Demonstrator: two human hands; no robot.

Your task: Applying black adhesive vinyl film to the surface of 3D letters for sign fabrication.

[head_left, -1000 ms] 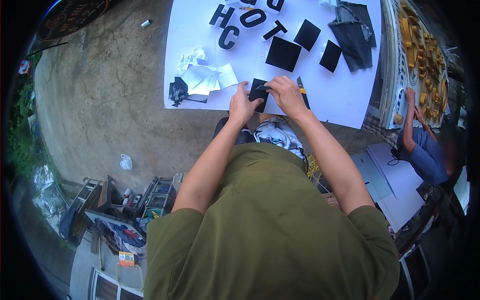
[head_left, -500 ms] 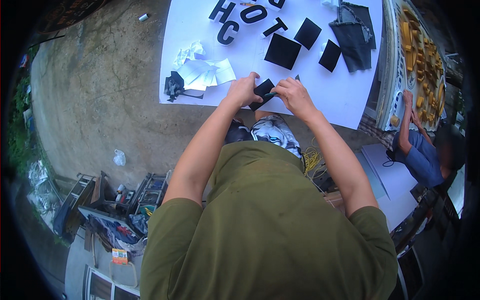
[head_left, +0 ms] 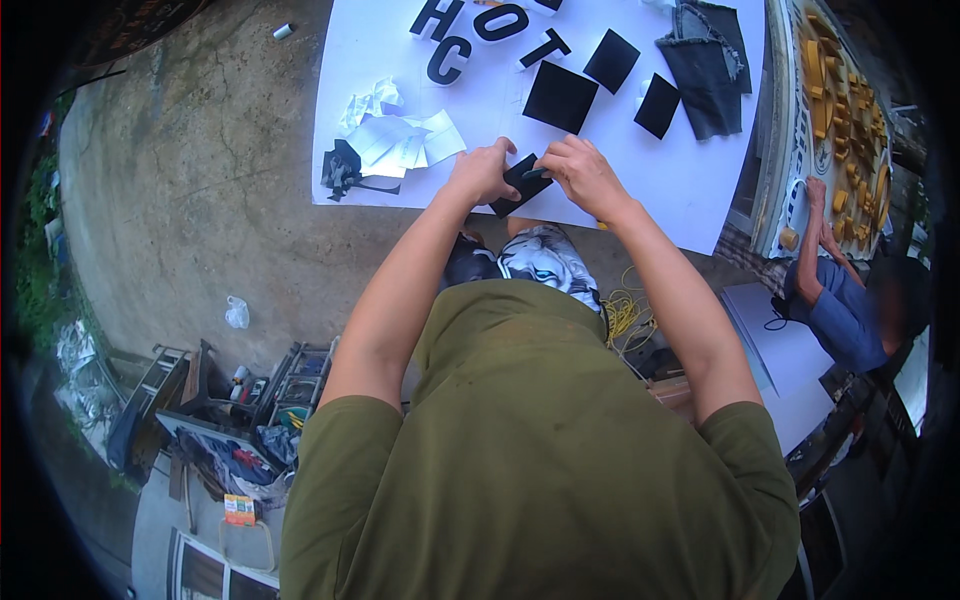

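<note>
At the near edge of the white tabletop [head_left: 660, 200], a small black rectangular panel [head_left: 516, 196] lies tilted between my hands. My left hand [head_left: 480, 172] grips its left side, thumb and fingers spread along the edge. Pinched in my right hand [head_left: 582, 175] is a slim dark green tool [head_left: 534, 174], its end over the panel's right part; its exact kind is too small to tell. Just beyond lie a larger black square panel [head_left: 560, 98] and two smaller black panels [head_left: 612, 60], [head_left: 657, 105]. Several block letters [head_left: 447, 60] with black faces and white sides stand farther back.
Crumpled and folded white paper [head_left: 405, 142] and black scraps [head_left: 343, 168] sit at the left. Dark frayed cloth [head_left: 708, 85] lies right. Another person [head_left: 840, 300] works at a board with yellow raised pieces [head_left: 850, 150]. Yellow cord [head_left: 625, 318] is on the floor.
My right hand has moved slightly up and left, bringing the green tool higher over the panel. The left hand still holds the panel; the whole tabletop has shifted slightly left in view.
</note>
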